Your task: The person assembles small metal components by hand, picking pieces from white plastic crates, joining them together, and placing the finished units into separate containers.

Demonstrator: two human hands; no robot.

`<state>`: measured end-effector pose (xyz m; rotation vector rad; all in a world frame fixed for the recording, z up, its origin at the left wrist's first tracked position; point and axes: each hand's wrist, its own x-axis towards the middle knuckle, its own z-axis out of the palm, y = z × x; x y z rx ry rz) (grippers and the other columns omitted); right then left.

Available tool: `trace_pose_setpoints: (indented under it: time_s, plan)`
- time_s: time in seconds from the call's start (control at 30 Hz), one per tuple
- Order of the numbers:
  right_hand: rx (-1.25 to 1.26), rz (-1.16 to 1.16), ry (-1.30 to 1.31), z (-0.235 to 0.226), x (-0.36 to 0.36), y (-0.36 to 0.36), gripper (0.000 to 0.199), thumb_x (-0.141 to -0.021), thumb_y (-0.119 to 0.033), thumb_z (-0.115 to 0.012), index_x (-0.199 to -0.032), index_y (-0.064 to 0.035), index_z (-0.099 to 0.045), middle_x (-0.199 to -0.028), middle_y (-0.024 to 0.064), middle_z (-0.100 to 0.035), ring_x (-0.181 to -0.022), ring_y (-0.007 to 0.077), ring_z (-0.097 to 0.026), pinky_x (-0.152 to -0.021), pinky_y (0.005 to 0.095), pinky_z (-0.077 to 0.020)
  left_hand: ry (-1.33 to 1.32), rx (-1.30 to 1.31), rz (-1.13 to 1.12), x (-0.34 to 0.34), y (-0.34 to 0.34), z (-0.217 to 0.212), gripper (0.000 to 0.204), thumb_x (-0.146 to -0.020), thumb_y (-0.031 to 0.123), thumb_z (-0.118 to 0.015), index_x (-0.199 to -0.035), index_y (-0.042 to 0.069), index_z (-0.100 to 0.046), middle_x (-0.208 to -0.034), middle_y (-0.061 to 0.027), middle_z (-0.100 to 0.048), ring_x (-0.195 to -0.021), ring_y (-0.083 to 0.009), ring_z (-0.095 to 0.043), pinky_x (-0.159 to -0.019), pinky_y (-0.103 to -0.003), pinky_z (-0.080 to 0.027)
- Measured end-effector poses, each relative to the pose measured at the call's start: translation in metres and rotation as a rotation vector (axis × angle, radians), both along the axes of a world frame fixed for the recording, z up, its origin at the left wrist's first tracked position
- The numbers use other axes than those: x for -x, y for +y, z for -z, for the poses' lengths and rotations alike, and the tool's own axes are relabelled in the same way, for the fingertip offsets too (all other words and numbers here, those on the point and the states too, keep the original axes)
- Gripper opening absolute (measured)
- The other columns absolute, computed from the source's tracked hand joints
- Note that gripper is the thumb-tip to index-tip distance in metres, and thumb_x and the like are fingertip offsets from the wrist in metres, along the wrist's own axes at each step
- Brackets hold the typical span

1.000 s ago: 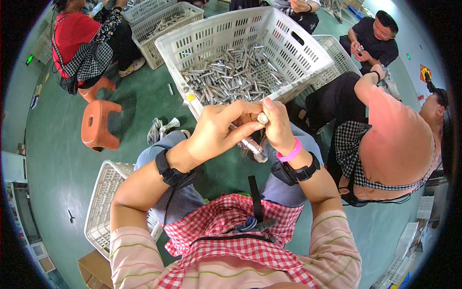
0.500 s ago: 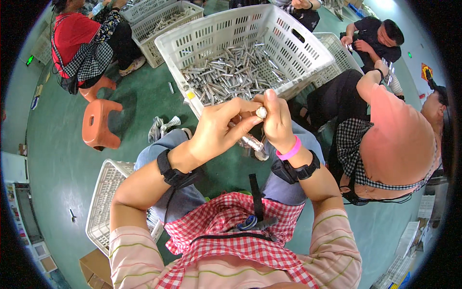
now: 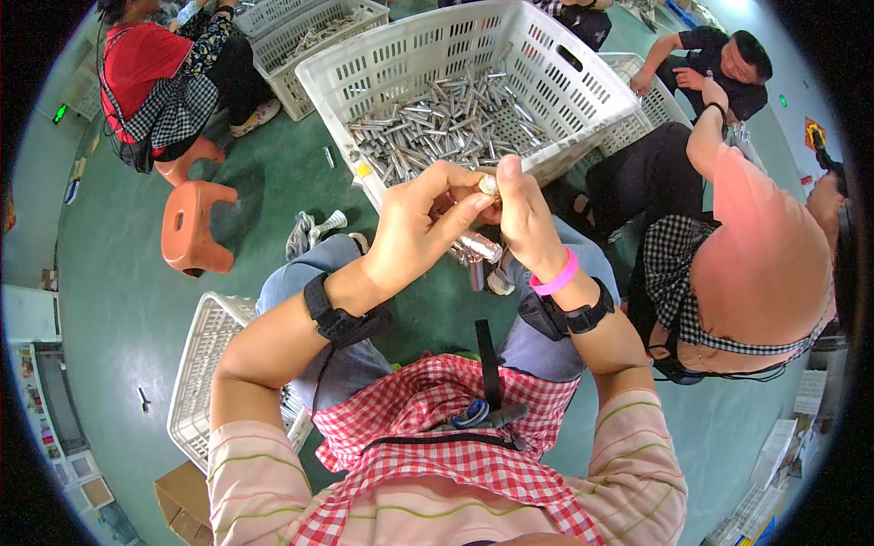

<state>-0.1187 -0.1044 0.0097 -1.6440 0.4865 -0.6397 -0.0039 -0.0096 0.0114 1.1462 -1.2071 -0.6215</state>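
Observation:
My left hand (image 3: 414, 218) and my right hand (image 3: 528, 226) meet in front of the big white crate, fingers closed. Between their fingertips is a small shiny metal cylinder (image 3: 489, 186), its pale end facing up. Just beneath, more silvery metal cylinders (image 3: 480, 246) stick out between the two palms; which hand grips these is partly hidden. Loose metal cylinders (image 3: 437, 127) lie heaped in the large white plastic crate (image 3: 401, 56) beyond my hands.
At my left stands another white crate (image 3: 196, 382), with an orange stool (image 3: 193, 227) farther off and a cardboard box (image 3: 182, 496) behind. Co-workers sit around: one in a red top (image 3: 150, 68), one in pink (image 3: 756, 264), one in black (image 3: 724, 73).
My hands stay together, and the small cylinder has shifted slightly up and left. More of the cylinders beneath them shows. The co-worker in pink has raised an arm.

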Motion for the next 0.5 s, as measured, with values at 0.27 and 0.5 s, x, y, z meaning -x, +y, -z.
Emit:
trace_pose_setpoints:
  time_s: [0.27, 0.5]
  plan:
    - [-0.036, 0.048, -0.009, -0.002, -0.003, 0.006, 0.065, -0.092, -0.054, -0.024, -0.063, -0.0012, -0.050, -0.051, -0.0014, -0.040, -0.050, 0.0085, -0.035, -0.047, 0.0269, -0.0282, -0.019, 0.003, -0.009, 0.000, 0.002, -0.003, 0.014, -0.085, 0.006, -0.057, -0.097, -0.002, -0.054, -0.078, -0.0085, -0.063, -0.073, -0.0113, -0.063, -0.062, -0.024, -0.051]
    - [-0.194, 0.031, -0.117, 0.006, -0.005, 0.010, 0.064, -0.092, -0.054, -0.024, -0.068, -0.0018, -0.051, -0.056, -0.0024, -0.043, -0.055, 0.0067, -0.038, -0.048, 0.0247, -0.0289, -0.035, 0.007, 0.012, 0.000, 0.002, 0.003, 0.013, -0.087, 0.005, -0.054, -0.097, -0.001, -0.050, -0.081, -0.0078, -0.062, -0.073, -0.0108, -0.060, -0.060, -0.022, -0.049]
